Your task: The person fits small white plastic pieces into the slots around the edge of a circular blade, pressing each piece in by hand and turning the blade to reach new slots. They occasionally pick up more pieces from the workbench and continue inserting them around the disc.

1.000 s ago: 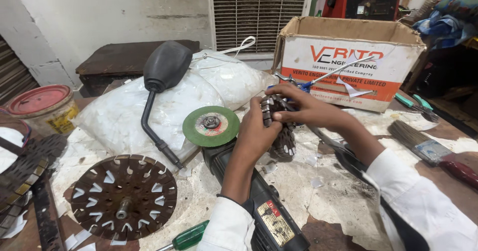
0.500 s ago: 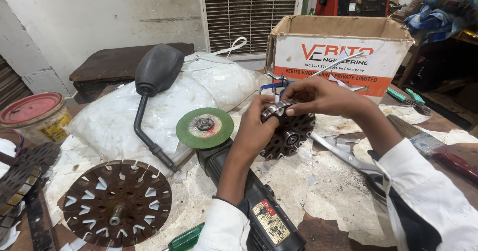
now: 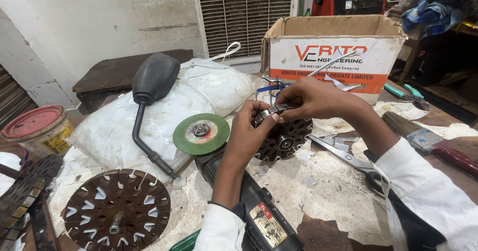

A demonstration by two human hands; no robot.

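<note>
Dark metal, the round toothed rotor (image 3: 285,140) stands on edge just under both hands, with the left hand (image 3: 251,131) and right hand (image 3: 311,99) pinching a small metal piece (image 3: 273,111) at its top rim.

Two dark slotted metal discs (image 3: 117,211) (image 3: 284,139), one green round grinding wheel (image 3: 201,133), one open cardboard box (image 3: 328,52), one black oval mirror (image 3: 155,76).

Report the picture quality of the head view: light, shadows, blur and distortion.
Head view: soft, even light with only faint shadows under the left hand and right hand; both hands and the slotted metal disc they grip are sharp, no motion blur; the wide lens bends the cardboard box and wall edges outward; no strong glare.
</note>
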